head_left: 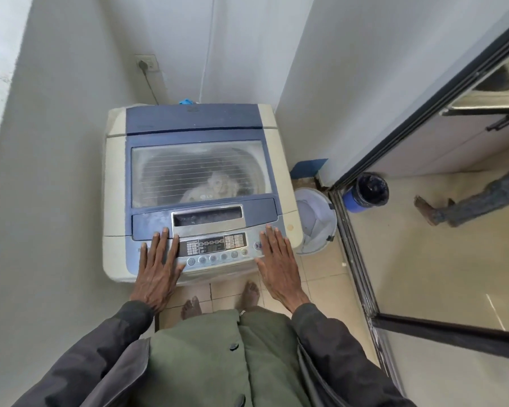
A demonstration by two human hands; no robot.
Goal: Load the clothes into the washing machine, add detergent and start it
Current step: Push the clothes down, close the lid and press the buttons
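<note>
The washing machine point(115, 201) has a cream plastic body, matt and a little yellowed, with a blue plastic lid point(200, 118) that looks dull under a film of dust. The lid's window point(188, 160) is clear plastic or glass, hazy and smeared. Through it the drum point(156, 177) shows ribbed, shiny metal, and the clothes point(218, 183) are pale, soft cloth. The control panel point(212, 227) has a silvery, brushed-looking sheen. The walls point(56, 142) are matt white paint; the floor tiles point(423, 274) are smooth and glossy. The sliding door frame point(354, 254) is dark metal, scuffed. The buttoned garment point(200, 362) is matt green cloth.
</note>
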